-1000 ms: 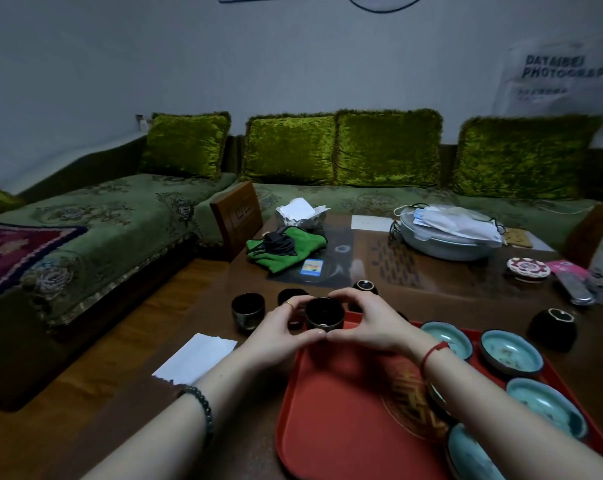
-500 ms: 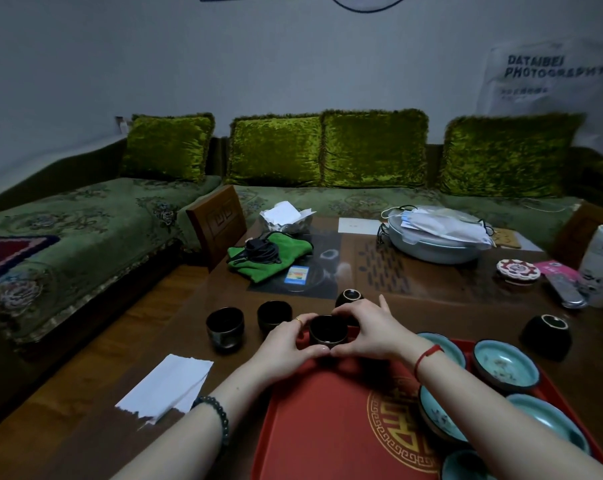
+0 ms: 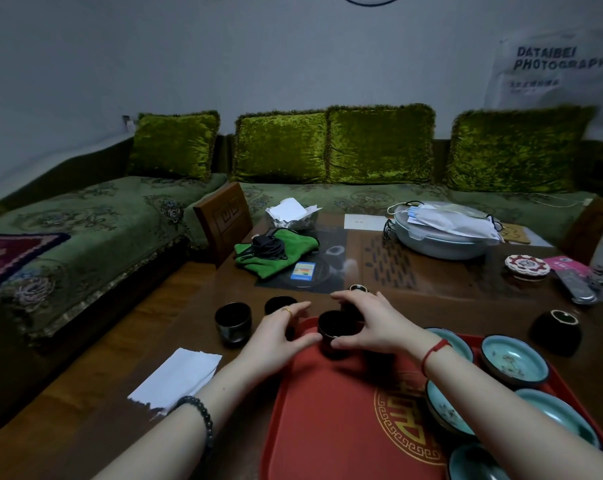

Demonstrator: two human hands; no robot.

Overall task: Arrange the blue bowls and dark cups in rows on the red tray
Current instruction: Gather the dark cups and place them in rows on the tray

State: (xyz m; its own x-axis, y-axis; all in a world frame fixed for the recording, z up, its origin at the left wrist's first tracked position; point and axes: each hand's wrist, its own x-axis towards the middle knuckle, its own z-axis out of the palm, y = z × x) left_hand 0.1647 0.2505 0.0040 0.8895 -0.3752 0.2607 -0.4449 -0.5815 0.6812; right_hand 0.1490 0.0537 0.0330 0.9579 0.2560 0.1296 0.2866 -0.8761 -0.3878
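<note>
A: Setting a cup (image 3: 335,328) at the tray's (image 3: 328,420) far left corner; both hands are cupping it. Left hand (image 3: 279,336): thumb touching the near side, fingers spread loosely. Right hand (image 3: 369,323): fingers curling over the far rim, thumb at the base.

B: Are they gripping or letting go?

A: Both appear to be resting on it lightly; whether it is standing on the tray yet, I cannot tell.

B: Remaining stock?

A: Two cups (image 3: 233,319) are waiting on the table (image 3: 127,386), just left of the left hand, which is nearer them. A third (image 3: 358,289) is peeking out beyond the right hand. Bowls (image 3: 513,360) are filling the tray's right side. A dark pot (image 3: 556,332) is sitting off-tray, far right.
</note>
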